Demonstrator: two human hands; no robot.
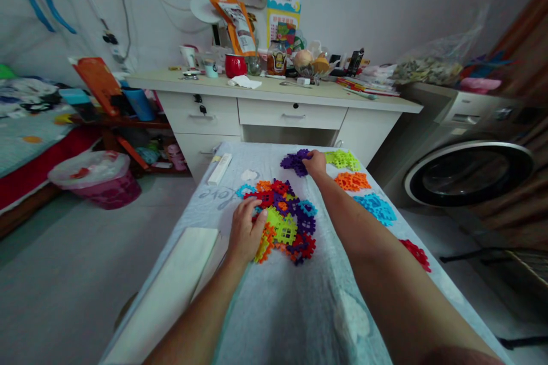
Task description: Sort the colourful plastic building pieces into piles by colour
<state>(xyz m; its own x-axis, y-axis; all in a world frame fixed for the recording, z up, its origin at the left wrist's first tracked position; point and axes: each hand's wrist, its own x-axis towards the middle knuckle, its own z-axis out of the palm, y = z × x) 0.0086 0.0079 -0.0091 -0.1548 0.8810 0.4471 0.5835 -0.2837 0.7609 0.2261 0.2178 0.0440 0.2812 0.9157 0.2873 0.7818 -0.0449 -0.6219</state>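
Observation:
A mixed pile of notched plastic building pieces [286, 229] in red, purple, lime, orange and blue lies mid-table. My left hand [247, 232] rests at its left edge, thumb and fingers apart, touching the pieces. Farther back, my right hand [315, 164] has its fingers closed at the right side of a purple group of pieces [294, 162], seemingly on one purple piece; the fingertips are partly hidden. Down the table's right side lie single-colour groups: lime pieces [343, 159], orange pieces [353, 181], blue pieces [377, 209] and red pieces [415, 254].
A pale cloth [299, 319] covers the table. On its left are a white folded strip [184, 279] and a white narrow box [220, 169]. Behind stands a cluttered white desk [201, 117], with a washing machine [466, 148] at right and a pink bin [100, 185] at left.

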